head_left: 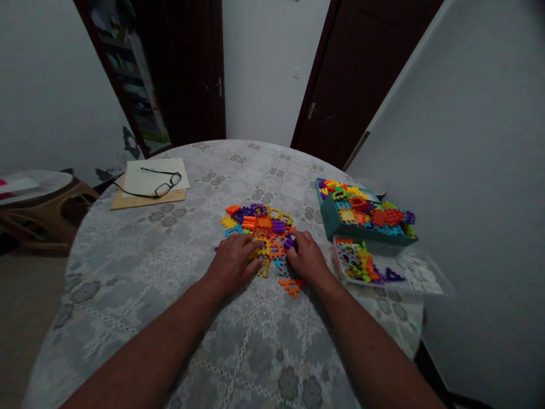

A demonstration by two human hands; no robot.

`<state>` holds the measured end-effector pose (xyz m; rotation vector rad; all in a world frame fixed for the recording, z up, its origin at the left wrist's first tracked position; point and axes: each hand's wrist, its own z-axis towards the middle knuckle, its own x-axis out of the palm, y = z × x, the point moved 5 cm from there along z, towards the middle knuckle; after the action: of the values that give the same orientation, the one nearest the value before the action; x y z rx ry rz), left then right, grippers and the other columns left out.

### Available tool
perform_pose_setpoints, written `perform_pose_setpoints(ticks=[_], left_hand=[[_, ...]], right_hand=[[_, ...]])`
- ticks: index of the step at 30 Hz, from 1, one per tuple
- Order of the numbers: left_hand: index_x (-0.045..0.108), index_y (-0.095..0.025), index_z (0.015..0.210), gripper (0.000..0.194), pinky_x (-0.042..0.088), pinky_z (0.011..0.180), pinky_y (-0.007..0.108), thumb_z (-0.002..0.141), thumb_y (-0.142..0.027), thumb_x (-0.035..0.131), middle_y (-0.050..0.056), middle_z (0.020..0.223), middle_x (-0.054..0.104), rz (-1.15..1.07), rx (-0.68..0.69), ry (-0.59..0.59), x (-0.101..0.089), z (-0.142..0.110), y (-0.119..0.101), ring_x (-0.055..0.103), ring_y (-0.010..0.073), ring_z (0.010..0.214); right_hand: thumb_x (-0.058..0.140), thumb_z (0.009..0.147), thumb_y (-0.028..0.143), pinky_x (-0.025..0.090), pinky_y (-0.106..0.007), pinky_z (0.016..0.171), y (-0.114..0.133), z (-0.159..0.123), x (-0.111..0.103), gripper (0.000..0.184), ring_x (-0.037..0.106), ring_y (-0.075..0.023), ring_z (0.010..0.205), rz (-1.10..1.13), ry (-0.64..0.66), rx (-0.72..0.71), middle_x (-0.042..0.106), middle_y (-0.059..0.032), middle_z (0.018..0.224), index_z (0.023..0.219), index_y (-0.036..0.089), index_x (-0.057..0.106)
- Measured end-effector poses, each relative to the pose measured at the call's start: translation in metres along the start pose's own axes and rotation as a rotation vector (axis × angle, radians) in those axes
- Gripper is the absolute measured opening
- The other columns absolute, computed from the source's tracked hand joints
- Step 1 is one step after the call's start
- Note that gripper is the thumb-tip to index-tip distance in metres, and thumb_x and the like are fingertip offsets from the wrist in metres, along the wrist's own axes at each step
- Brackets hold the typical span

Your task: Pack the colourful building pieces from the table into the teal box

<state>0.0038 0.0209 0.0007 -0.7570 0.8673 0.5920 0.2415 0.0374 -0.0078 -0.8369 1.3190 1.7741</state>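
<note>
A pile of colourful plastic interlocking building pieces (pixel 263 225) lies mid-table, with orange, purple, yellow and blue ones mixed. My left hand (pixel 232 262) is at the pile's near left side, its thumb and fingers closed about the edge of a yellow toothed piece (pixel 264 247). My right hand (pixel 307 259) pinches a small purple piece (pixel 289 242) at the right side of the pile. An orange toothed square (pixel 276 249) sits between the two hands. Near my right wrist lies a loose orange triangular piece (pixel 292 287). My fingers partly hide the pieces under them.
At the right stand a teal box (pixel 361 228) heaped with building pieces and a clear plastic tub (pixel 340 271) with more. Black-framed glasses (pixel 162 190) rest on papers (pixel 181 170) at the left. A patterned cloth (pixel 238 352) covers the round table.
</note>
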Motion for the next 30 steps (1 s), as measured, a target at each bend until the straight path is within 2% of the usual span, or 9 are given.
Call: perform_pose_setpoints(ticks=[6, 11, 14, 18, 21, 26, 30], left_hand=[[0.077, -0.021, 0.123, 0.03, 0.051, 0.105, 0.054, 0.095, -0.028, 0.077, 0.015, 0.126, 0.074, -0.021, 0.018, 0.029, -0.002, 0.001, -0.003, 0.066, 0.0348, 0.12], [0.076, -0.02, 0.121, 0.026, 0.051, 0.105, 0.053, 0.096, -0.029, 0.075, 0.016, 0.125, 0.074, -0.045, 0.02, 0.0, -0.005, -0.001, -0.004, 0.066, 0.0334, 0.119], [0.075, -0.019, 0.122, 0.027, 0.051, 0.105, 0.052, 0.098, -0.032, 0.073, 0.016, 0.127, 0.074, -0.064, 0.025, -0.02, -0.007, -0.002, -0.003, 0.065, 0.0335, 0.121], [0.075, -0.022, 0.12, 0.026, 0.05, 0.107, 0.052, 0.096, -0.031, 0.077, 0.013, 0.127, 0.075, -0.084, 0.043, 0.004, -0.009, -0.001, -0.005, 0.065, 0.0333, 0.121], [0.074, -0.022, 0.121, 0.028, 0.049, 0.108, 0.053, 0.096, -0.032, 0.078, 0.013, 0.127, 0.076, -0.089, 0.065, 0.007, -0.011, 0.0, -0.009, 0.065, 0.0332, 0.121], [0.073, -0.023, 0.118, 0.028, 0.051, 0.107, 0.053, 0.098, -0.043, 0.076, 0.013, 0.125, 0.075, -0.08, 0.076, -0.021, -0.012, -0.001, -0.009, 0.065, 0.0329, 0.12], [0.074, -0.023, 0.116, 0.022, 0.053, 0.107, 0.053, 0.1, -0.039, 0.071, 0.013, 0.124, 0.074, -0.102, 0.042, -0.08, -0.013, -0.001, -0.004, 0.066, 0.0322, 0.119]], right_hand=[[0.063, 0.092, 0.014, 0.052, -0.035, 0.096, -0.006, 0.0, 0.0, 0.025, 0.068, -0.0255, 0.107, 0.061, -0.027, 0.011, 0.07, -0.0109, 0.115, 0.112, 0.021, 0.075], [0.061, 0.092, 0.02, 0.051, -0.035, 0.09, -0.001, -0.002, -0.002, 0.017, 0.068, -0.0245, 0.099, 0.116, 0.002, -0.03, 0.074, -0.0071, 0.105, 0.105, 0.023, 0.072], [0.058, 0.093, 0.024, 0.051, -0.035, 0.086, -0.004, -0.002, -0.007, 0.021, 0.069, -0.0233, 0.091, 0.183, -0.032, 0.011, 0.076, -0.0051, 0.101, 0.108, 0.023, 0.072], [0.054, 0.093, 0.025, 0.053, -0.037, 0.094, -0.006, 0.0, -0.012, 0.038, 0.071, -0.025, 0.101, 0.253, -0.102, -0.008, 0.078, -0.0089, 0.116, 0.126, 0.021, 0.072], [0.051, 0.094, 0.026, 0.052, -0.039, 0.099, -0.005, 0.0, -0.012, 0.035, 0.071, -0.0266, 0.108, 0.293, -0.112, -0.031, 0.078, -0.0097, 0.116, 0.119, 0.021, 0.075], [0.049, 0.098, 0.029, 0.053, -0.039, 0.097, -0.005, 0.0, -0.013, 0.03, 0.07, -0.0268, 0.106, 0.317, -0.135, -0.027, 0.077, -0.0096, 0.109, 0.108, 0.022, 0.076], [0.057, 0.1, 0.037, 0.053, -0.041, 0.1, -0.002, 0.005, -0.011, 0.028, 0.07, -0.027, 0.108, 0.365, -0.156, -0.009, 0.077, -0.0089, 0.113, 0.113, 0.023, 0.077]])
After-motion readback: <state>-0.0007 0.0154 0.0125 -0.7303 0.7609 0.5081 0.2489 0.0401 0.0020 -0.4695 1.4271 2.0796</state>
